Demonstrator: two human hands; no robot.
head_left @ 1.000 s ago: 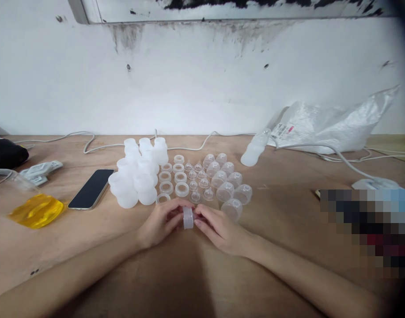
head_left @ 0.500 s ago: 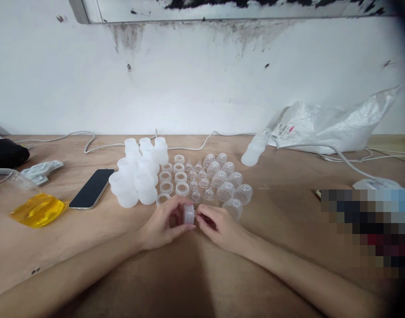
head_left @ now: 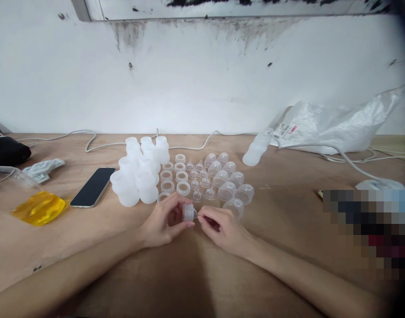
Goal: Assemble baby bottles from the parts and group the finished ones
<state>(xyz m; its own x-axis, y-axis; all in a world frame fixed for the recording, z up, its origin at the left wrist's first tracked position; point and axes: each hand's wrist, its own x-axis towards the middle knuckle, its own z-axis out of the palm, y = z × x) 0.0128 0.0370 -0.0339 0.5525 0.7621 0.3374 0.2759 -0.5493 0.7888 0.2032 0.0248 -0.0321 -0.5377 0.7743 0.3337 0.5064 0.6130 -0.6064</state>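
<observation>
Between the thumb and fingers of my left hand (head_left: 164, 221) a translucent screw ring (head_left: 188, 213) is held on its side. My right hand (head_left: 222, 225) pinches the tip of a clear bottle teat (head_left: 195, 214), which sticks out of the ring's right side. Just beyond the hands lie two columns of white screw rings (head_left: 183, 188). Beside them stand several clear teats (head_left: 209, 193), tips up. Clear dome caps (head_left: 227, 191) lie in rows to the right, the nearest partly behind my right hand. White baby bottles (head_left: 148, 187) stand grouped on the left.
A capped baby bottle (head_left: 253, 150) stands at the back right, near a plastic bag (head_left: 328, 126). A phone (head_left: 92, 187) and a clear container with yellow contents (head_left: 39, 207) are on the left. White cables (head_left: 205, 143) run along the wall.
My right fingers have drawn slightly right, away from the ring, and more of the teat's cone shows between them. My left hand keeps its hold. The whole view has shifted a little.
</observation>
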